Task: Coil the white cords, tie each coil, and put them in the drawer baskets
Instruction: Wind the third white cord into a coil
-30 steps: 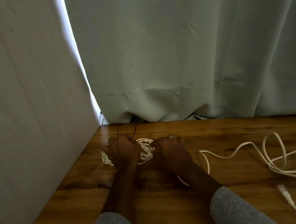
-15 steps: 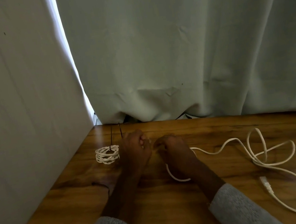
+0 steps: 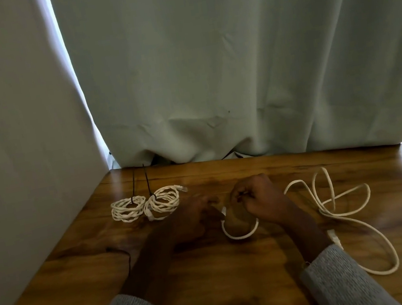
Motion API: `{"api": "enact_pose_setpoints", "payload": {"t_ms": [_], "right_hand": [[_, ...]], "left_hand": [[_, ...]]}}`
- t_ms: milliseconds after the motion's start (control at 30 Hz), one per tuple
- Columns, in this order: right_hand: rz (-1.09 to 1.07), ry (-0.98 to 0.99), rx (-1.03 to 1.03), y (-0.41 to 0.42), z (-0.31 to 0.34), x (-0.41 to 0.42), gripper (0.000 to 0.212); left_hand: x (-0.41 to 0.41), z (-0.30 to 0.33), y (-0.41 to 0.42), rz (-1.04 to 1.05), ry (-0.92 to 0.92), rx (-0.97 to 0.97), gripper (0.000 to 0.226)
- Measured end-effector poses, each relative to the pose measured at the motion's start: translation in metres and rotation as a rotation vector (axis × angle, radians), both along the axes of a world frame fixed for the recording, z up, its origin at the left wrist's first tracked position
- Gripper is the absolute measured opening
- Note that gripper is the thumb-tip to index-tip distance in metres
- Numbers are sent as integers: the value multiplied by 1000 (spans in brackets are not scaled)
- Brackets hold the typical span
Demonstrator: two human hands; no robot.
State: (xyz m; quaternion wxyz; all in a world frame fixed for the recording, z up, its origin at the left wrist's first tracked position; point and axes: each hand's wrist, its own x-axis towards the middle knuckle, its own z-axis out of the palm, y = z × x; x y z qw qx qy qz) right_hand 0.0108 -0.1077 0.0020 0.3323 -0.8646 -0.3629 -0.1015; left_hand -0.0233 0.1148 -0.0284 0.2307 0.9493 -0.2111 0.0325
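A person sits at a wooden table (image 3: 240,278) set against a pale wall on the left and a grey-green curtain (image 3: 234,68) at the far edge. The right hand (image 3: 257,200) has its fingers curled round one end of a loose white cord (image 3: 346,211), holding a first small loop (image 3: 242,235) that hangs toward the near side; the left hand (image 3: 191,217), blurred, reaches toward that loop with fingers that look loosely extended, holding nothing as far as can be seen. The main risk, as a judgement: the rest of the cord lies to the right in crossing loops, so pulling it in may draw those crossings into a snag or knot, and its plug (image 3: 333,234), lying just beside the right sleeve, could catch on the cloth. A loose grip could also let the new loop spring open. At the far left of the table, near the wall, lie two finished coils (image 3: 145,206), small, round, twisted like rope and touching each other, each with a thin dark tie (image 3: 146,179) whose tail trails toward the curtain. The cord in hand is smooth, thin and limp. No drawer or baskets are in view.
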Motion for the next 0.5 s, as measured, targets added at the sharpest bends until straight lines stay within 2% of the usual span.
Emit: {"api": "enact_pose_setpoints", "payload": {"t_ms": [100, 200, 333, 433, 500], "right_hand": [[32, 10, 3, -6, -3, 6, 41], [49, 28, 17, -15, -5, 12, 41], [64, 76, -39, -34, -4, 18, 36], [56, 90, -141, -39, -5, 18, 36], [39, 67, -90, -38, -8, 20, 34]], "left_hand": [[-1, 3, -4, -16, -21, 100, 38], [-7, 8, -12, -30, -11, 85, 34], [-7, 7, -15, 24, -11, 107, 39], [-6, 5, -16, 28, -15, 87, 28], [-6, 6, -19, 7, -24, 82, 25]]}}
